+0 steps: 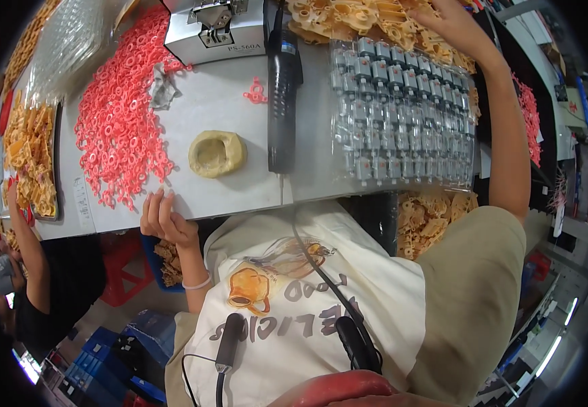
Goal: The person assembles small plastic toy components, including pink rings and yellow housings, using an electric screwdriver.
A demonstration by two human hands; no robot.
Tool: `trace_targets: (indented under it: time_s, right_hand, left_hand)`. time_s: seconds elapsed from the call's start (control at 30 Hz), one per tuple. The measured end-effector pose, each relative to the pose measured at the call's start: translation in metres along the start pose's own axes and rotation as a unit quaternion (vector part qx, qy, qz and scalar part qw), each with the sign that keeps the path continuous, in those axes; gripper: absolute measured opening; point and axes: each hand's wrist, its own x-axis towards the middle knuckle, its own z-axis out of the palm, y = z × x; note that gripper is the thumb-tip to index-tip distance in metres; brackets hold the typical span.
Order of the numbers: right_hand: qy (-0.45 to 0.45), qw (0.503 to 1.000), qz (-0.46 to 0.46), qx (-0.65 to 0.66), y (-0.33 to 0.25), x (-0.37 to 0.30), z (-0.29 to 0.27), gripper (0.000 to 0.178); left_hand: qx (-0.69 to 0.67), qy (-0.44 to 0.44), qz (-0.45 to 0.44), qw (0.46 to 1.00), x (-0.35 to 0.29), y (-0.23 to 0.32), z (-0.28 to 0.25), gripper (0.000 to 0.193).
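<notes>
At the table's front edge my left hand [166, 220] is raised, its fingers loosely bent and a little apart, with nothing visible in them. It is nearest to a heap of small pink plastic ring parts [121, 129]. My right hand [448, 26] reaches to the far right, over a pile of yellow plastic parts [375, 19]. One digit stretches out onto that pile; the other fingers are cut off by the upper rim. Below my right hand lies a clear plastic tray [335, 129] with rows of small silver motors [396, 108].
A black electric screwdriver [282, 108] hangs upright over the table, before a silver machine [246, 42]. Nearby are a round putty-coloured dish [217, 154], a few loose pink parts [256, 91] and a crumpled grey scrap [163, 88]. Another person's arm [28, 237] works at the left.
</notes>
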Motion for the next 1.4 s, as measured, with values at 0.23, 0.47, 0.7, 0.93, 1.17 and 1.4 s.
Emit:
trace_targets:
  time_s: [0.23,0.47,0.7,0.93,1.17,1.4]
  right_hand:
    - [-0.044,0.998,0.001,0.033,0.005,-0.026,0.017,0.059]
    - [-0.035,0.992,0.084,-0.088,0.048,0.002,-0.043,0.059]
    - [-0.079,0.991,0.014,0.11,0.248,0.093,-0.06,0.06]
    - [0.118,0.923,0.366,-0.033,0.297,0.2,-0.013,0.062]
    - [0.147,0.893,0.422,-0.056,0.331,0.219,0.006,0.066]
    - [0.038,0.893,-0.048,0.446,0.367,0.193,0.0,0.054]
  left_hand:
    - [0.002,0.006,0.01,1.0,0.002,-0.003,-0.003,0.031]
    - [-0.015,-0.001,-0.002,1.0,0.003,-0.002,-0.003,0.036]
    - [-0.032,-0.055,-0.038,0.997,0.007,0.0,-0.006,0.04]
    - [-0.013,-0.162,-0.091,0.983,0.018,0.012,-0.025,0.051]
    - [-0.018,-0.369,-0.163,0.915,0.049,0.022,-0.039,0.049]
    - [-0.016,-0.439,-0.195,0.877,0.06,0.023,-0.053,0.053]
